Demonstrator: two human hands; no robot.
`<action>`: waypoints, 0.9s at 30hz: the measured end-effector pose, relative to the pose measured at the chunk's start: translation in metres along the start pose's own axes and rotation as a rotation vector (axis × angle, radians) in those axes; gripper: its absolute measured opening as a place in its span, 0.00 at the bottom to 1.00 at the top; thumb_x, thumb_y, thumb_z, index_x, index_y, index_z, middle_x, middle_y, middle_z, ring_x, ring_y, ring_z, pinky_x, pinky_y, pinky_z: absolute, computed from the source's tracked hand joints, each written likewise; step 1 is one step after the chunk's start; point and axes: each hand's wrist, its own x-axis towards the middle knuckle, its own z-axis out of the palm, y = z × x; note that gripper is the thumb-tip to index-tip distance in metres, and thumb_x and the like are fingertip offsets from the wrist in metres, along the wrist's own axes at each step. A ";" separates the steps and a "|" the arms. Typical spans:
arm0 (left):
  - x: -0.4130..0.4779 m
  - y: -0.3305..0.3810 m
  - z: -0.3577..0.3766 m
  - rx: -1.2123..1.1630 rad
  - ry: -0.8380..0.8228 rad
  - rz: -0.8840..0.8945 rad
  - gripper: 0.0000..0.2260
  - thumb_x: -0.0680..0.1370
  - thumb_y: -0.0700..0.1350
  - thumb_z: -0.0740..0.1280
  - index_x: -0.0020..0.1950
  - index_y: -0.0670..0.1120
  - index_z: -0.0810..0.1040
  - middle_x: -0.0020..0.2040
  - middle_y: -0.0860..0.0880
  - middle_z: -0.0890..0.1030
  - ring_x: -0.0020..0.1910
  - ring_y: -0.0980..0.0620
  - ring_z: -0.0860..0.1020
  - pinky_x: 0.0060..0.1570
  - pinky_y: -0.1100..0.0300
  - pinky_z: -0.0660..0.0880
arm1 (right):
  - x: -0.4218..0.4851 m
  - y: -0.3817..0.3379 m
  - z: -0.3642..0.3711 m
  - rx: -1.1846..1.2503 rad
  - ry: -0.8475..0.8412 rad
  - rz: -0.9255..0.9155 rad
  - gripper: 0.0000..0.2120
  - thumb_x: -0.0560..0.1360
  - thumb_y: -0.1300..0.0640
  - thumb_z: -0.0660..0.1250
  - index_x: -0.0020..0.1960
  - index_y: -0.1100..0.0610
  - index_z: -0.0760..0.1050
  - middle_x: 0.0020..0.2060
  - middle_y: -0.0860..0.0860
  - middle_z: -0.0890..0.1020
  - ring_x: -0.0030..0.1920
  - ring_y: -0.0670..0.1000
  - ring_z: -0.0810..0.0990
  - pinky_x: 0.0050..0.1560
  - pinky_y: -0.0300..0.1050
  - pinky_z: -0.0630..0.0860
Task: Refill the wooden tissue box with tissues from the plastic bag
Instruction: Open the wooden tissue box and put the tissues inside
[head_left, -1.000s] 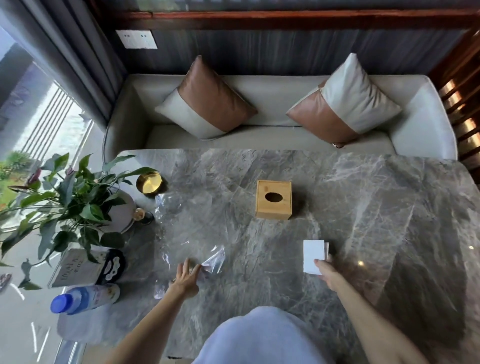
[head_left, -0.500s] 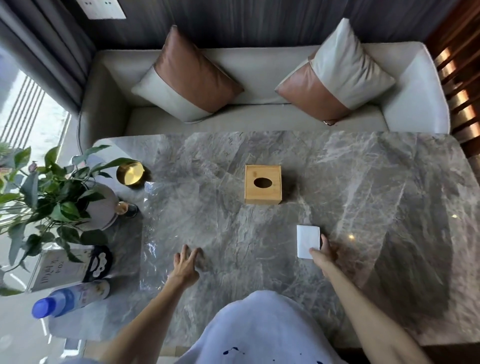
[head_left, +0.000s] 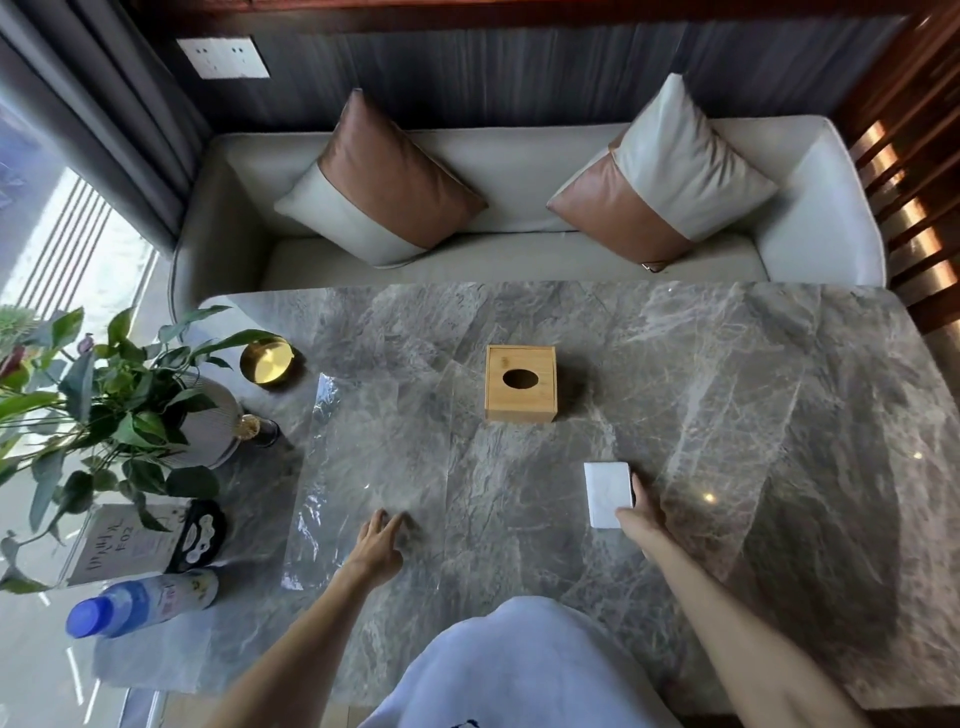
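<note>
The wooden tissue box (head_left: 520, 383) stands upright in the middle of the marble table (head_left: 727, 395), its oval slot facing up and dark. A clear plastic bag (head_left: 358, 467) lies spread flat on the table, left of the box. My left hand (head_left: 378, 545) presses flat on the bag's near edge, fingers slightly apart. A white stack of tissues (head_left: 608, 493) rests on the table, nearer to me and right of the box. My right hand (head_left: 641, 512) grips the stack at its near right corner, thumb on the near edge and fingers along the right side.
A potted plant (head_left: 119, 410) in a pale vase fills the left end of the table, with a gold dish (head_left: 266, 360) behind it. A blue-capped bottle (head_left: 140, 603), a sign card (head_left: 114, 543) and a dark mask-like item (head_left: 200, 535) lie near the left edge. A sofa (head_left: 519, 249) with two cushions runs behind the table.
My left hand let go of the bag's raised flap, and the bag has settled flat under my palm. My right hand stays on the tissue stack.
</note>
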 end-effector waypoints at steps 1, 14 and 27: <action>-0.001 0.000 0.000 0.003 -0.003 0.001 0.34 0.76 0.34 0.57 0.80 0.51 0.51 0.80 0.41 0.47 0.80 0.42 0.49 0.76 0.53 0.58 | -0.002 -0.001 -0.001 0.011 -0.014 -0.001 0.34 0.78 0.67 0.56 0.80 0.49 0.51 0.73 0.60 0.66 0.70 0.62 0.67 0.69 0.55 0.69; -0.013 0.031 -0.082 0.137 0.236 0.051 0.13 0.82 0.48 0.53 0.49 0.45 0.75 0.59 0.41 0.81 0.56 0.40 0.80 0.51 0.51 0.75 | -0.032 -0.039 -0.038 -0.214 0.192 -0.392 0.12 0.81 0.56 0.58 0.54 0.57 0.79 0.53 0.55 0.83 0.56 0.56 0.81 0.52 0.47 0.74; -0.080 0.157 -0.265 0.247 0.878 0.375 0.14 0.79 0.49 0.55 0.49 0.44 0.78 0.51 0.39 0.83 0.51 0.35 0.80 0.46 0.50 0.77 | -0.123 -0.237 -0.131 -0.417 0.447 -0.942 0.18 0.81 0.50 0.54 0.44 0.57 0.78 0.46 0.59 0.84 0.50 0.60 0.82 0.50 0.51 0.75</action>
